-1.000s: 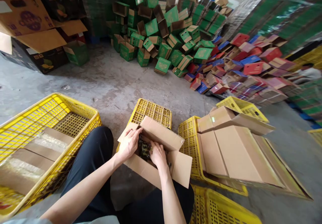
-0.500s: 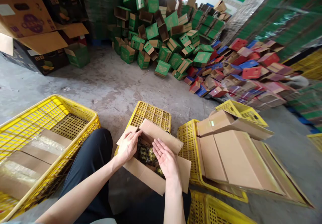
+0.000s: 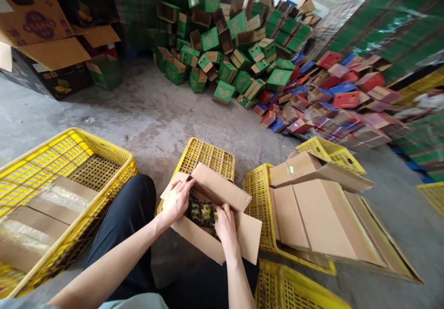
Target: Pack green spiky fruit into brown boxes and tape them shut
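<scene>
An open cardboard box (image 3: 199,236) sits in front of me, tilted, with its flaps spread. Inside lie clear plastic packs of dark-and-yellow-green round fruit (image 3: 201,213). My left hand (image 3: 176,201) is closed over the box's left flap, fingertips at the inner edge and thumb hidden. Reaching into the right end of the box, my right hand (image 3: 226,225) has its fingers bent and closed at the edge of a fruit pack; its fingertips are partly hidden. Beneath the far side of the box is an upturned yellow crate (image 3: 208,157).
At left, a yellow crate (image 3: 133,161) holds taped cardboard boxes (image 3: 52,216). Flattened cartons (image 3: 322,216) lean over another yellow crate (image 3: 255,188) at right. Beyond the concrete floor are piles of green boxes (image 3: 222,91) and red-and-blue boxes (image 3: 347,99). A blurred person (image 3: 430,101) is at far right.
My right hand has turned from open, palm up above the box, to palm down with fingers bent inside it at the fruit. My left hand stays on the left flap.
</scene>
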